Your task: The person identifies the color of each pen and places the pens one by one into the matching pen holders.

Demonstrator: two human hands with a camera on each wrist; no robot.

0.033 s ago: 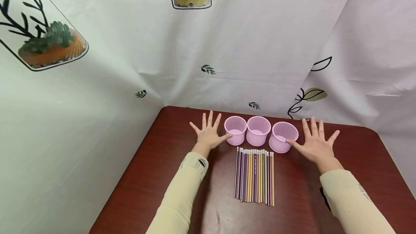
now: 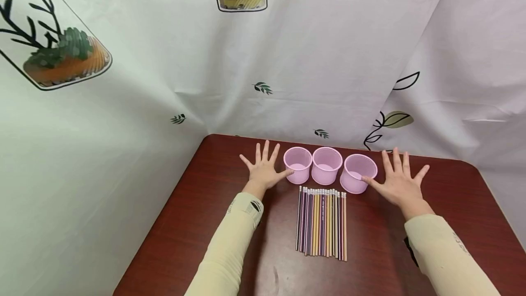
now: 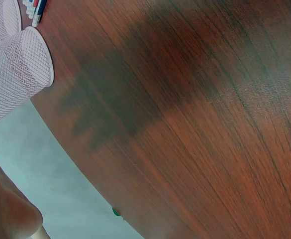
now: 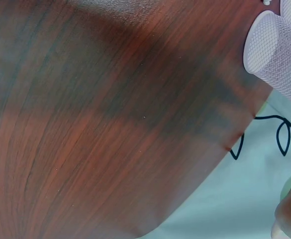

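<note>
Both hands are held out over the table with fingers spread and nothing in them. My left hand [image 2: 264,172] is beside the left pink mesh cup [image 2: 297,176], its thumb overlapping that cup in the head view. On the other side, my right hand [image 2: 400,187] has its thumb in front of the right pink mesh cup [image 2: 354,182]. Between these stands the middle pink mesh cup [image 2: 325,175], upright like the others. A row of many pencils [image 2: 322,223] lies side by side below the cups, eraser ends toward them. Each wrist view catches only part of its hand at a lower corner.
The dark red wooden table [image 2: 185,214] has rounded far corners. A white cloth [image 2: 320,67] printed with plants hangs right behind it and along the left side. In the left wrist view, pencil ends [image 3: 38,12] show near a cup.
</note>
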